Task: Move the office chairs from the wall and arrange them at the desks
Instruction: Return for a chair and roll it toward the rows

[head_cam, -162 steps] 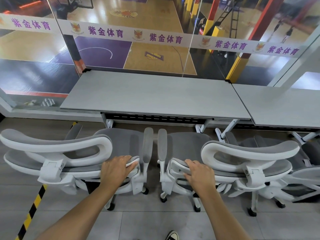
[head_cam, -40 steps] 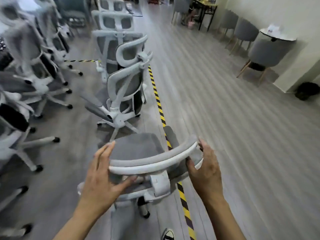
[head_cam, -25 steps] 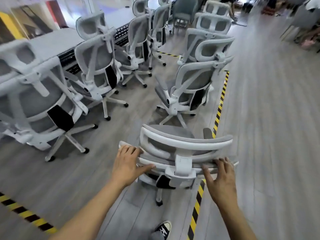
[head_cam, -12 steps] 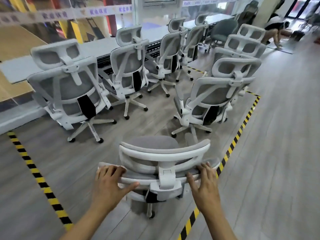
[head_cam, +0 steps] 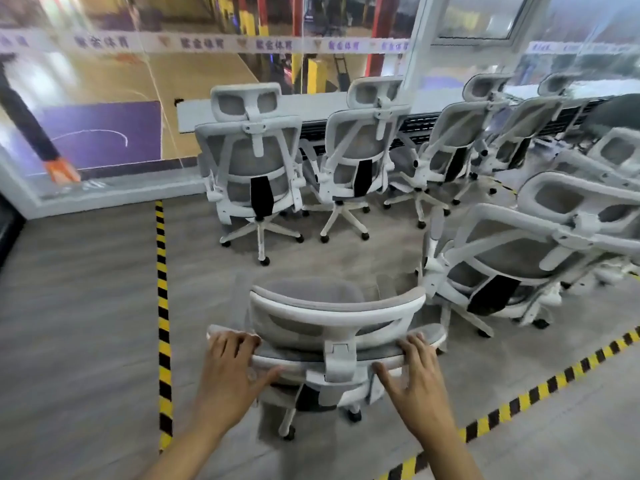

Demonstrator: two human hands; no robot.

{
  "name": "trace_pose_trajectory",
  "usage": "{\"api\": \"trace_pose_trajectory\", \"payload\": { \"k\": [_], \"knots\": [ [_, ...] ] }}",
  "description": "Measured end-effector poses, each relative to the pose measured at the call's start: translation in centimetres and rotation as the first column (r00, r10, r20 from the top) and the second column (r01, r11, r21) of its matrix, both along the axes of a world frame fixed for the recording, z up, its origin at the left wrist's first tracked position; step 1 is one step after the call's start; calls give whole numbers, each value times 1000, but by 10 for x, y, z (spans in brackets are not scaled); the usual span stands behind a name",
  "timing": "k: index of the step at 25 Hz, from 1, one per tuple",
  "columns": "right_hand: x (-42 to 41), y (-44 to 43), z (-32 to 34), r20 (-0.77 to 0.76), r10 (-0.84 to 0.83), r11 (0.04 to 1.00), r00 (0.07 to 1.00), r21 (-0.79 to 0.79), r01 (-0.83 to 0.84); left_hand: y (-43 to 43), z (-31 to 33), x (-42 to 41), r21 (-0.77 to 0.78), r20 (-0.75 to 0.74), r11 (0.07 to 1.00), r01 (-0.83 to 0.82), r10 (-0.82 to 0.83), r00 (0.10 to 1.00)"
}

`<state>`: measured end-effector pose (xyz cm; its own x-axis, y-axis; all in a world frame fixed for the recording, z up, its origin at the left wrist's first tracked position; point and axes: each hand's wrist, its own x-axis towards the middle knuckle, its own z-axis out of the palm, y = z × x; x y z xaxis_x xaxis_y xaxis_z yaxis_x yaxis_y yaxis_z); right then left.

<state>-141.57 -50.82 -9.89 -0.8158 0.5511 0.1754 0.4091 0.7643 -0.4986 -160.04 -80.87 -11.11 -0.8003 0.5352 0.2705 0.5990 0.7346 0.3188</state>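
A white-framed office chair (head_cam: 332, 317) with grey mesh stands right in front of me, its back towards me. My left hand (head_cam: 232, 368) grips the left end of its backrest top and my right hand (head_cam: 419, 372) grips the right end. Ahead, the long grey desk (head_cam: 311, 105) runs along the glass wall. Several matching chairs stand at it, the nearest two being the left one (head_cam: 252, 168) and the one beside it (head_cam: 360, 154).
Another loose chair (head_cam: 519, 258) stands close on the right, with more behind it. Yellow-black floor tape (head_cam: 162, 306) runs up the left and crosses the lower right corner. The glass wall (head_cam: 104, 98) overlooks a sports court. Open grey floor lies to the left.
I have turned left with the chair in both hands. The desk row now lies straight ahead and closer. Both hands keep their grip on the backrest.
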Motion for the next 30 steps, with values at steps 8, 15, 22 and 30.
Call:
{"api": "trace_pose_trajectory", "payload": {
  "k": [8,15,22,30],
  "knots": [
    [-49,68,-1,-95,156,987,983,-20,-158,40,-4,1,30,-15,984,-176,176,984],
    [-98,109,10,-40,262,963,964,-56,-263,75,9,-5,23,13,952,-304,304,953],
    [-135,157,17,-4,353,936,936,-17,-353,115,6,-12,48,72,921,-387,383,921],
    [-176,198,26,42,489,871,871,-83,-484,165,3,-29,137,130,822,-553,538,833]
  ]
}}
